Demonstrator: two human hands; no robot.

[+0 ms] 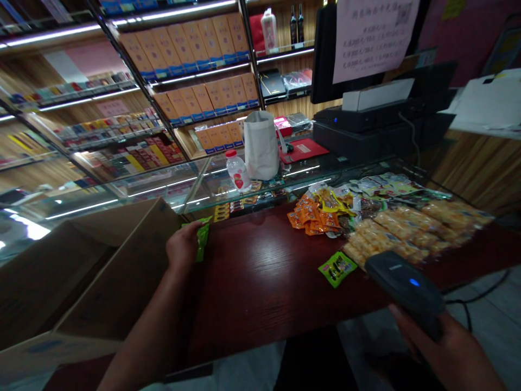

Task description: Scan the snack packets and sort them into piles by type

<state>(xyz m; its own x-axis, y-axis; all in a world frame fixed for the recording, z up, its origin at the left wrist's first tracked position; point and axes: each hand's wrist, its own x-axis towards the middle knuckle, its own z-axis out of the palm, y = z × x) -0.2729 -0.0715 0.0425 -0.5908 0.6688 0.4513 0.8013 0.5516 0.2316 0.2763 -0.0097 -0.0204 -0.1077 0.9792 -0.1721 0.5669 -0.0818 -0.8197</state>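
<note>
Left hand (182, 244) holds green packet (202, 239), right hand (451, 345) scanner (401, 279)

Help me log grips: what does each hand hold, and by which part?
Right hand: scanner, by its handle. Left hand: green packaging; the hand hides the exact hold.

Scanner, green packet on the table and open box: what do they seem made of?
Scanner: probably hard plastic, mostly matte, with smooth moulded curves. Green packet: likely plastic film, perhaps slightly glossy, thin and brightly printed. Box: apparently cardboard, dull brown, with stiff panels.
</note>
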